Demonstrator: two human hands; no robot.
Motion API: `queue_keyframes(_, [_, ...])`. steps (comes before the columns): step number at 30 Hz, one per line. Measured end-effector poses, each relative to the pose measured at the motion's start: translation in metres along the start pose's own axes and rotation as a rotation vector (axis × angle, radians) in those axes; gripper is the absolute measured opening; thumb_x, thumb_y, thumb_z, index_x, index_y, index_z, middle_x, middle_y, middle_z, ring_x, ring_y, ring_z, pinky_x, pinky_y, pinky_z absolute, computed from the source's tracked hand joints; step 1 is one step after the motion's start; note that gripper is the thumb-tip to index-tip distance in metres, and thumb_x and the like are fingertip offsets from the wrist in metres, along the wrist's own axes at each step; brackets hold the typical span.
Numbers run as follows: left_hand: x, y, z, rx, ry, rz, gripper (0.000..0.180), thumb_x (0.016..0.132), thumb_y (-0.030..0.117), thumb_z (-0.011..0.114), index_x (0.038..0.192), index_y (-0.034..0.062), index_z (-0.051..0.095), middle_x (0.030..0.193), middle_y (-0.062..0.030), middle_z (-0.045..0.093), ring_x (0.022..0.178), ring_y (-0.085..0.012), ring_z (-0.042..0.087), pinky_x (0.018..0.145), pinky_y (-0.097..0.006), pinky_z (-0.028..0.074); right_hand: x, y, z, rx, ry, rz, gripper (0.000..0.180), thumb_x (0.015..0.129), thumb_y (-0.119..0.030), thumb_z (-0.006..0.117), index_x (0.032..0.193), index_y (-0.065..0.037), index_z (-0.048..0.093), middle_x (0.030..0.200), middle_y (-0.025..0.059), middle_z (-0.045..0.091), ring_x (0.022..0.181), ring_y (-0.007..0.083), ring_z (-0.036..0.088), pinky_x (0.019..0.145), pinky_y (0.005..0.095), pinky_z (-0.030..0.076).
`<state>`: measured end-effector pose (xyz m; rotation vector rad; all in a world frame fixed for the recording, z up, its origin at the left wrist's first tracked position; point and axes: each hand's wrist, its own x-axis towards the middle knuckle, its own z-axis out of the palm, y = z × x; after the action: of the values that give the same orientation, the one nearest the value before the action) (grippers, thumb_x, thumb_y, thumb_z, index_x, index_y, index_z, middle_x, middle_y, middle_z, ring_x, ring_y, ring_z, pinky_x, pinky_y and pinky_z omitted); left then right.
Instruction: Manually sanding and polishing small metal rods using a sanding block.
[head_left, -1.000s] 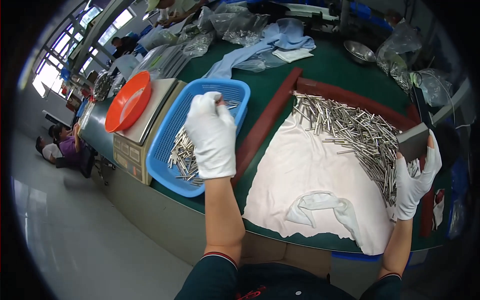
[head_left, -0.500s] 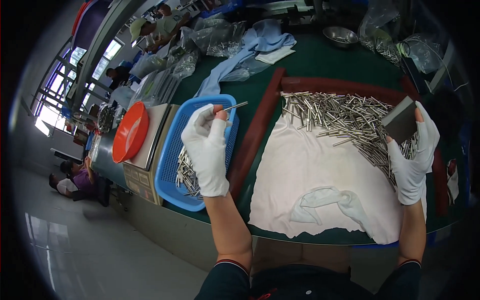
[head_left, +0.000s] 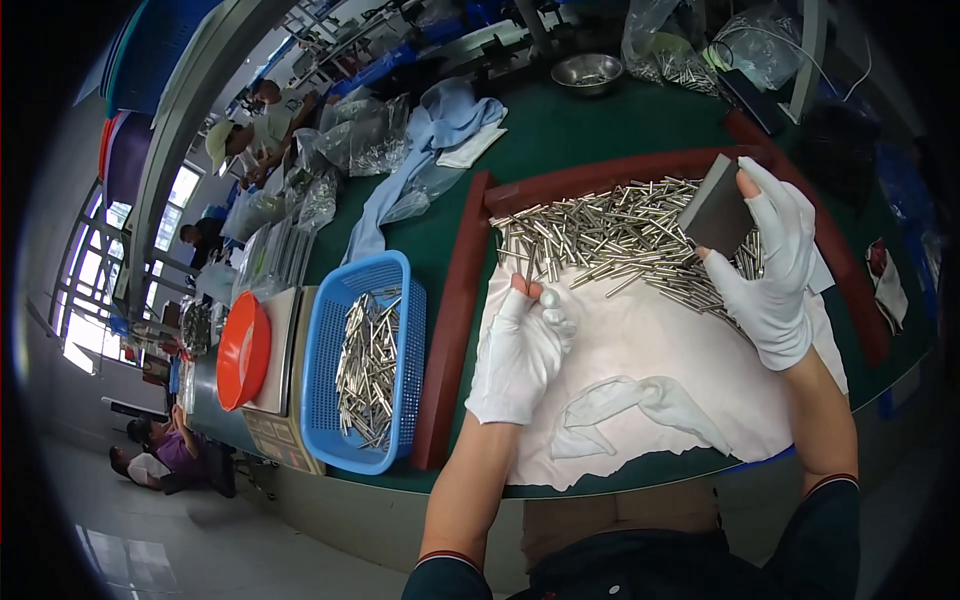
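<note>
My left hand (head_left: 522, 355), in a white glove with bare thumb and fingertip showing, is over the near left edge of a pile of shiny metal pins (head_left: 620, 235). Its thumb and finger pinch one slim metal pin (head_left: 530, 268), which points away from me. In my right hand (head_left: 775, 275), gloved the same way, a flat grey rectangular block (head_left: 718, 210) is gripped between thumb and fingers, tilted above the right part of the pile. The pins lie on a pale pink cloth (head_left: 640, 335). More pins (head_left: 368, 365) fill the bottom of a blue plastic basket (head_left: 408, 400) on the left.
Dark red rails (head_left: 455, 330) frame the pile on the left, back and right. A crumpled white cloth (head_left: 640, 400) lies near the front edge. Left of the basket is an orange-red bowl (head_left: 243, 350); a metal bowl (head_left: 587, 74) stands behind. People sit at benches further off.
My left hand has come from over the basket to the pile's left edge, with a pin pinched both then and now. My right hand keeps the grey block over the pile. The head view has shifted.
</note>
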<state>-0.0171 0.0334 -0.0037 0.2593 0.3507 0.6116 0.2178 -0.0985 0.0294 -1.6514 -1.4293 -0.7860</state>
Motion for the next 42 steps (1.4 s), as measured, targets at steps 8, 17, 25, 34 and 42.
queue_keyframes(8, [-0.002,-0.003,0.003,-0.001,0.087,0.050,0.018,0.096,0.021,0.058,0.089,0.0053,0.057,0.081,-0.0075,0.058,0.070,-0.0177,0.054,0.065,-0.028,0.048,-0.004,-0.001,0.002,0.001,-0.009,0.002,0.077,0.056,-0.009,0.080,0.129,-0.009,0.053,0.131,0.0050,0.054,0.111,0.0270,0.049,0.093,0.0383,0.039])
queue_keyframes(17, [-0.004,-0.005,0.006,-0.061,0.068,0.015,0.016,0.095,0.020,0.059,0.090,0.0048,0.057,0.082,-0.0081,0.059,0.071,-0.0180,0.054,0.066,-0.027,0.049,-0.005,-0.001,0.004,-0.018,-0.025,0.013,0.076,0.055,-0.010,0.081,0.127,-0.010,0.055,0.130,0.0038,0.055,0.110,0.0274,0.049,0.092,0.0391,0.039])
queue_keyframes(25, [-0.003,-0.006,0.001,-0.057,0.042,-0.014,0.018,0.096,0.023,0.058,0.091,0.0062,0.057,0.082,-0.0076,0.058,0.072,-0.0175,0.054,0.067,-0.028,0.048,-0.006,-0.001,0.004,-0.021,-0.027,0.001,0.078,0.055,-0.010,0.081,0.128,-0.010,0.054,0.130,0.0036,0.055,0.110,0.0276,0.049,0.092,0.0391,0.040])
queue_keyframes(34, [-0.014,0.028,0.006,-0.244,-0.036,0.214,0.024,0.101,0.027,0.048,0.089,0.0059,0.052,0.082,-0.0040,0.053,0.070,-0.0139,0.049,0.068,-0.030,0.044,-0.005,-0.003,0.005,-0.012,-0.023,0.010,0.076,0.055,-0.010,0.080,0.127,-0.010,0.055,0.129,0.0034,0.055,0.110,0.0268,0.050,0.090,0.0376,0.040])
queue_keyframes(42, [-0.035,0.090,-0.014,-0.339,-0.012,0.654,0.022,0.103,0.014,0.035,0.101,-0.0026,0.050,0.086,-0.0086,0.056,0.076,-0.0173,0.055,0.072,-0.032,0.048,-0.005,-0.002,0.008,-0.022,-0.010,0.002,0.076,0.054,-0.011,0.080,0.127,-0.010,0.056,0.127,0.0022,0.057,0.108,0.0254,0.050,0.089,0.0374,0.041])
